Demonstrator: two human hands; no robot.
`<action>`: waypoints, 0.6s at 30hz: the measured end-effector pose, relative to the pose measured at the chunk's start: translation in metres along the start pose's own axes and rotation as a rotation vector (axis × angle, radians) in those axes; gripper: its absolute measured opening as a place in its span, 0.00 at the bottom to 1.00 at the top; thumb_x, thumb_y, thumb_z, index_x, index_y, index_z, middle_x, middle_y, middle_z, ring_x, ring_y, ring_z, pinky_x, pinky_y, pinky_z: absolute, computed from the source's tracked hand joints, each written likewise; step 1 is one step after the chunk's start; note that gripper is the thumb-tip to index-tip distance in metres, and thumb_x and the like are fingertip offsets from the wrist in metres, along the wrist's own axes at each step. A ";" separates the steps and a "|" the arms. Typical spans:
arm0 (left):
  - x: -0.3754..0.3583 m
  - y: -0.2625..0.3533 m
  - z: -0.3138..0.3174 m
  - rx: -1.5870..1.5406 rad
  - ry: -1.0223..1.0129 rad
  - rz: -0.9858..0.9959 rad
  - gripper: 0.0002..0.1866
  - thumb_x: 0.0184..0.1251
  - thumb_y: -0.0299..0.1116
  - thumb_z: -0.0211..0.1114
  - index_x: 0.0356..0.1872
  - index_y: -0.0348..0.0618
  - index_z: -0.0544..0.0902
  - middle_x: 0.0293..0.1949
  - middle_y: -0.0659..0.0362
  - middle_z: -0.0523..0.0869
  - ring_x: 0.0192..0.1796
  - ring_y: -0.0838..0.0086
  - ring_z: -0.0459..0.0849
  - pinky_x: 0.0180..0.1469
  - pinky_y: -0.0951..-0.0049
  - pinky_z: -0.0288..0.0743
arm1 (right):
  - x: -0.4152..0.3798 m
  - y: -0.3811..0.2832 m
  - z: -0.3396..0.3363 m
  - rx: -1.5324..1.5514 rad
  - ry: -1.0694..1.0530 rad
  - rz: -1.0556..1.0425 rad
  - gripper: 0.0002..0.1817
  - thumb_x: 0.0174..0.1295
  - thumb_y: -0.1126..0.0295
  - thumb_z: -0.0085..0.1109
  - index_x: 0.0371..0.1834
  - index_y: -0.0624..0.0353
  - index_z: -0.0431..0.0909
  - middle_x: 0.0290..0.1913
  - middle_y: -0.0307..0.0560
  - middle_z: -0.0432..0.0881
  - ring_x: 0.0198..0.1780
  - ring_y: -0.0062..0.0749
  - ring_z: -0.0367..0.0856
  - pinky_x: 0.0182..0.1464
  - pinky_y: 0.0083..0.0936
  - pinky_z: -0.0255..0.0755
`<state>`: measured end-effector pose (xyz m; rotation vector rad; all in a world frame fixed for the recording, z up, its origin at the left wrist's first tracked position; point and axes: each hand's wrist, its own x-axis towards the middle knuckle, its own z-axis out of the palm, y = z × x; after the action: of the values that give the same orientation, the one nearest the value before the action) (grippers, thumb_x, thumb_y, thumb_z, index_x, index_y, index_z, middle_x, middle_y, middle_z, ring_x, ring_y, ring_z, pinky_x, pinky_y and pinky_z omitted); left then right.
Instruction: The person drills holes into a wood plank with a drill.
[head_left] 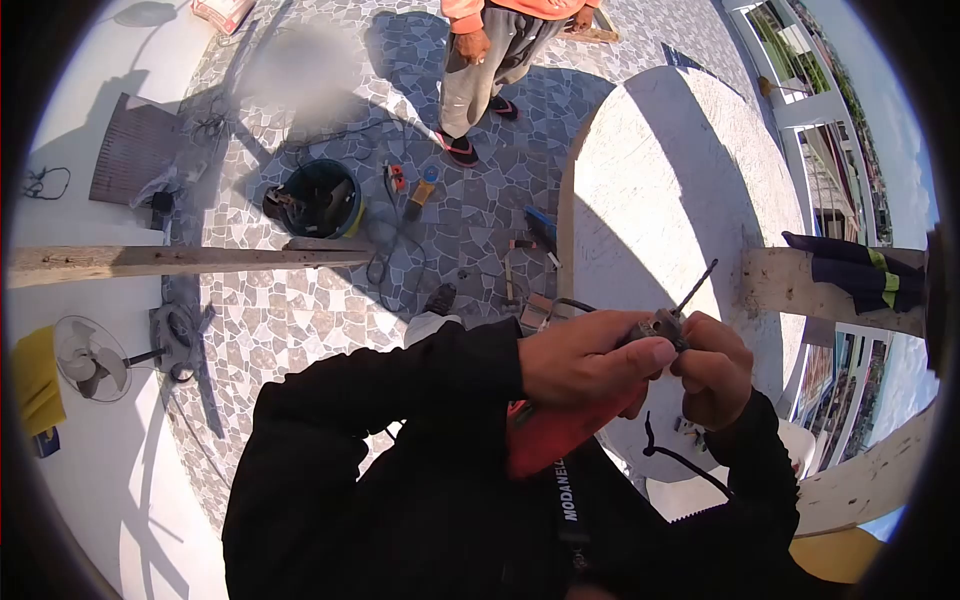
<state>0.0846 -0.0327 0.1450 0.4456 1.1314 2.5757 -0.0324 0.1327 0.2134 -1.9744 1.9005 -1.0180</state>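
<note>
I hold a red power drill [545, 432] close to my chest, its thin drill bit [697, 287] pointing up and to the right. My left hand [585, 360] wraps over the front of the drill body near the chuck [660, 324]. My right hand [712, 368] pinches the chuck from the right side, fingers curled around it. Both arms wear black sleeves. A black cord [668, 452] hangs down below my right hand.
Far below lies a stone-patterned floor with a black bucket [322, 198], scattered tools [410, 190] and a standing person [485, 70]. A wooden beam [180, 260] crosses at left, another plank [830, 290] at right, draped with dark cloth. A fan [92, 358] stands at left, a pale curved slab [670, 190] ahead.
</note>
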 end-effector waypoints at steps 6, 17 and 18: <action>-0.010 0.009 -0.007 -0.001 0.047 -0.002 0.22 0.76 0.51 0.46 0.46 0.38 0.71 0.32 0.57 0.80 0.34 0.76 0.80 0.38 0.75 0.74 | 0.012 -0.001 0.010 0.044 0.028 0.057 0.18 0.38 0.86 0.59 0.33 0.55 0.73 0.25 0.40 0.68 0.27 0.35 0.68 0.33 0.31 0.60; -0.004 0.016 -0.004 0.126 0.107 -0.038 0.23 0.76 0.50 0.44 0.47 0.36 0.71 0.31 0.55 0.82 0.33 0.76 0.80 0.37 0.75 0.74 | 0.006 -0.006 0.052 0.139 0.533 0.144 0.03 0.62 0.75 0.56 0.31 0.58 0.73 0.22 0.40 0.72 0.21 0.32 0.70 0.28 0.27 0.64; -0.003 0.016 -0.004 0.167 0.101 -0.021 0.23 0.76 0.50 0.44 0.47 0.36 0.71 0.31 0.55 0.82 0.33 0.76 0.80 0.38 0.75 0.74 | 0.007 -0.017 0.069 0.342 0.722 0.302 0.10 0.71 0.68 0.49 0.31 0.59 0.73 0.22 0.39 0.73 0.20 0.24 0.70 0.25 0.22 0.64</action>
<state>0.0835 -0.0469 0.1535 0.3420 1.3846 2.5212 0.0223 0.1081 0.1750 -1.1593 2.0509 -1.9718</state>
